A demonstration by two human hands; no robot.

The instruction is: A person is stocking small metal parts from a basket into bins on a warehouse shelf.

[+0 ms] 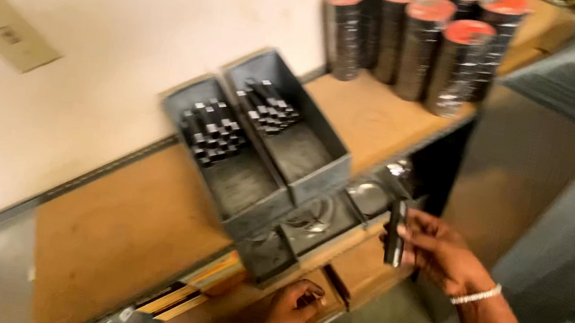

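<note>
My right hand (440,251) grips a short dark metal bar (395,232), held upright just off the front edge of the wooden bench (128,228). My left hand (294,309) is curled at the bench's front edge, below a low dark tray (268,256); whether anything is in it I cannot tell. Two grey metal bins stand side by side on the bench, the left bin (229,163) and the right bin (293,127), each with a pile of dark metal bars at its far end.
Several tall stacks of dark discs with red tops (421,36) stand at the bench's far right. A beige wall plate (2,28) sits on the wall. Shallow trays with round metal parts (371,196) line the bench front. Grey floor lies to the right.
</note>
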